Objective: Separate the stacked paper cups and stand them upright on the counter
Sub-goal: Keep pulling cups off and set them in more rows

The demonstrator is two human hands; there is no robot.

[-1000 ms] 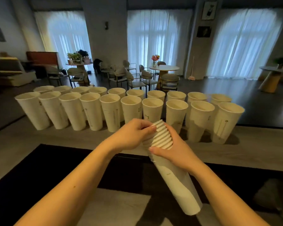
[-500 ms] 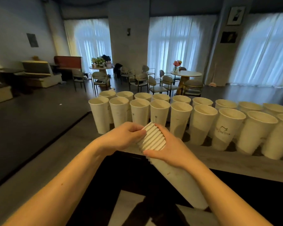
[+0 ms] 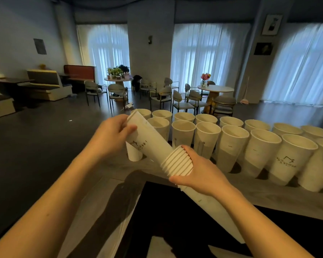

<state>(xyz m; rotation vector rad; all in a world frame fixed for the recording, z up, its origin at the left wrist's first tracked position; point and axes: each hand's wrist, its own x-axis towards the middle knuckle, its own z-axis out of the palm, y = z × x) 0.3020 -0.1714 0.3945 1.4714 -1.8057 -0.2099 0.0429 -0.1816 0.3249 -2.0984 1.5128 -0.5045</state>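
One cup (image 3: 147,140) is now pulled most of the way out of the stack (image 3: 177,163), where a second ago both hands were bunched at its ribbed rims. The left hand (image 3: 110,136) grips that cup's rim at centre frame, while the right hand (image 3: 199,174) wraps the stack's ridged rims, its smooth tapered body slanting to the lower right. Two rows of upright white paper cups (image 3: 231,144) line the grey bench (image 3: 268,194) on the right. Behind, a dim room with round tables (image 3: 215,88), chairs (image 3: 181,101) and sheer-curtained windows (image 3: 209,54).
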